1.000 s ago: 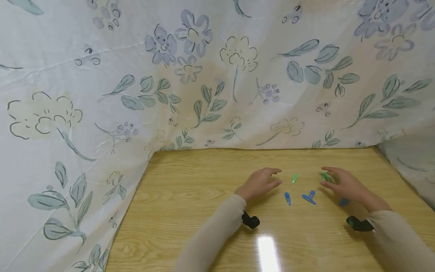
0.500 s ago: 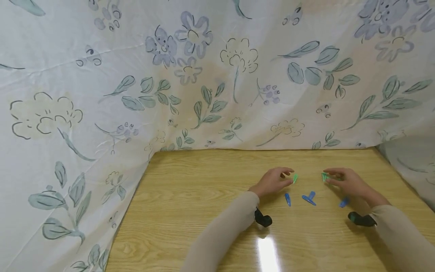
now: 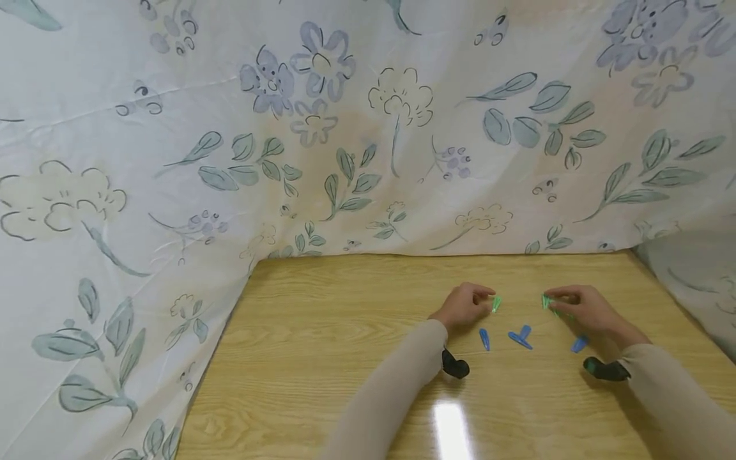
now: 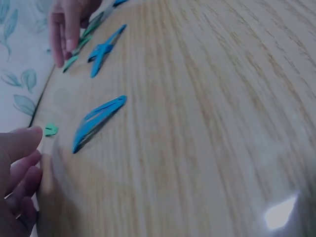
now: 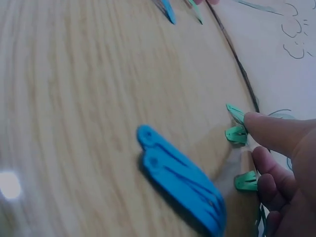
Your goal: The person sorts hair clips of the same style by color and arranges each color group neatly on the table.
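Note:
Small snap hair clips, green and blue, lie on a wooden table. My left hand has thumb and fingertips at one end of a single green hair clip and appears to pinch it. In the left wrist view only a bit of that clip shows past the thumb. To the right, my right hand holds thumb and fingers at a cluster of green hair clips. In the right wrist view the thumb tip touches a slim green hair clip; two more green clips lie beside and below it, partly hidden by the fingers.
A single blue hair clip lies near my left hand. Two crossed blue clips sit between the hands. Overlapping blue clips lie near my right wrist. A floral cloth hangs along the table's back and left edges.
My left hand has moved right to the single green clip, and its fingers have closed in. The right hand's fingers have drawn together at the green cluster. The view has shifted slightly.

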The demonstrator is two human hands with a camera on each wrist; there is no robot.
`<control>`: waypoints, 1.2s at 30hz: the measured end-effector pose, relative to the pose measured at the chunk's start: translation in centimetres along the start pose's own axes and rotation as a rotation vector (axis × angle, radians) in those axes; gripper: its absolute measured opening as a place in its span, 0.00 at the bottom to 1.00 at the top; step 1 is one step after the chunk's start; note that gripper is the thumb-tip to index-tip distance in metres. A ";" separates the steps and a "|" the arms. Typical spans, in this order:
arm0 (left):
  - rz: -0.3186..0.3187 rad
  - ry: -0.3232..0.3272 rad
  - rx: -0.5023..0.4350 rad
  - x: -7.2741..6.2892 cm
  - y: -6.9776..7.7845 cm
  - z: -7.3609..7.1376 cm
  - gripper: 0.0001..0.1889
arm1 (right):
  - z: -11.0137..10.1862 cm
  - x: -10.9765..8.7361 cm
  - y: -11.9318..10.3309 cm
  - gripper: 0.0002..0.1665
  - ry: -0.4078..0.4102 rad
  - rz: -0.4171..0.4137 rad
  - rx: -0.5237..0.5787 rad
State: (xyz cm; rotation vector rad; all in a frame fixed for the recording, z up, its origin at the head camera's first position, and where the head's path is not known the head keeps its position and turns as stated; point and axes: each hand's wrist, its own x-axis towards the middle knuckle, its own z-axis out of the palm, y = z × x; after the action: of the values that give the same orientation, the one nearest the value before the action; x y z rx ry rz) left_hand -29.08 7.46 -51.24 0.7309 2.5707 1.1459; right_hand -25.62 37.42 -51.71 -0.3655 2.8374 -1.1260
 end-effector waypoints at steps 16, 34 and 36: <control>-0.142 0.103 0.105 0.2 1.4 1.9 0.17 | 0.8 -0.1 0.1 0.20 0.040 -0.013 -0.021; -0.148 0.133 0.334 0.3 2.9 3.0 0.15 | 0.9 -0.1 0.4 0.19 0.068 -0.038 -0.047; -0.126 0.120 0.366 0.3 3.0 2.9 0.15 | 0.9 0.0 0.5 0.19 0.073 -0.040 -0.045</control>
State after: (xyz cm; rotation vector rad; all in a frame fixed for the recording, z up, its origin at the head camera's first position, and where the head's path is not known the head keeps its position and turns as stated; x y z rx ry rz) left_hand -27.13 11.11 -50.95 0.5741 2.9208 0.7079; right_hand -25.52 37.12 -52.71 -0.3937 2.9356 -1.1061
